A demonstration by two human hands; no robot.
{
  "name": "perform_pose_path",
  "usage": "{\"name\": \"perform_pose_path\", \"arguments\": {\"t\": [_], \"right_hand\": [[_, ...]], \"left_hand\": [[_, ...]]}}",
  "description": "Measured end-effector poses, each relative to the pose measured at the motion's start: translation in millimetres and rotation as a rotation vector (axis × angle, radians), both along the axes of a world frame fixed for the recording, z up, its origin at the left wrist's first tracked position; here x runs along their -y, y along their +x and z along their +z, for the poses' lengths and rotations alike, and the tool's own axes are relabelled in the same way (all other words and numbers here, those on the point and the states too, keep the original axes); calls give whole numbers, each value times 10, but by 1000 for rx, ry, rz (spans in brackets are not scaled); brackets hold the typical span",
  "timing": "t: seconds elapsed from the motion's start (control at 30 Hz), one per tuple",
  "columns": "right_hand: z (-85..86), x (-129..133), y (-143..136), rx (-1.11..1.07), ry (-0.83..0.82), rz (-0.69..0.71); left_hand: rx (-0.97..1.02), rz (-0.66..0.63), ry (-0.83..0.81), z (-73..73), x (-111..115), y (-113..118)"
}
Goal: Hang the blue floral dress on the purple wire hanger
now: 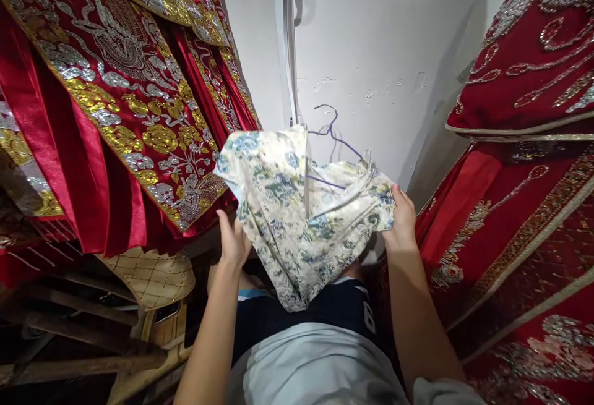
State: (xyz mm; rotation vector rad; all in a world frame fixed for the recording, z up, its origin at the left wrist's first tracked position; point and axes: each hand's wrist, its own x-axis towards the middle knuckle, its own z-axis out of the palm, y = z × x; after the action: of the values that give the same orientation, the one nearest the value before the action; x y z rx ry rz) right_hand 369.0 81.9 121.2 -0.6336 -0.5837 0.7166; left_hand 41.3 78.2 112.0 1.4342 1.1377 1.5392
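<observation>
A cream floral top (273,207) with blue and green flowers is spread in front of me, its lower part bunched to a point above my lap. A thin purple hanger (331,133) is inside it, the hook tilted up toward the wall. My right hand (403,216) is closed on the top's right end, thumb in front and the other fingers mostly behind the cloth. At the left edge of the cloth is my left hand (232,241), its thumb standing apart from the fabric. The fingers of that hand are partly hidden behind the top.
Red garments with gold and silver sequins (158,133) hang close on the left. More red beaded garments (524,102) hang on the right. A pale wall (371,40) stands ahead. Wooden furniture with a quilted gold cover (151,275) is at lower left.
</observation>
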Motion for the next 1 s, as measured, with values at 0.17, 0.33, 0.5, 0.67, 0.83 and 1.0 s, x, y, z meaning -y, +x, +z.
{"name": "perform_pose_path", "arguments": {"t": [0.17,0.33,0.5,0.67,0.83,1.0], "right_hand": [[251,-164,-320,170,64,18],[-77,9,-338,265,-42,-28],[-685,87,28,212,-235,-429],[-659,153,-192,541,-274,1],[-584,241,-966,915,-324,698],[-715,159,-1213,947,-297,659]], "left_hand": [[185,82,-59,-371,35,-14],[132,206,-104,-690,202,97],[160,216,-172,-900,442,331],[144,221,-174,-843,514,531],[178,198,-188,-775,567,523],[182,219,-166,-771,616,494]]}}
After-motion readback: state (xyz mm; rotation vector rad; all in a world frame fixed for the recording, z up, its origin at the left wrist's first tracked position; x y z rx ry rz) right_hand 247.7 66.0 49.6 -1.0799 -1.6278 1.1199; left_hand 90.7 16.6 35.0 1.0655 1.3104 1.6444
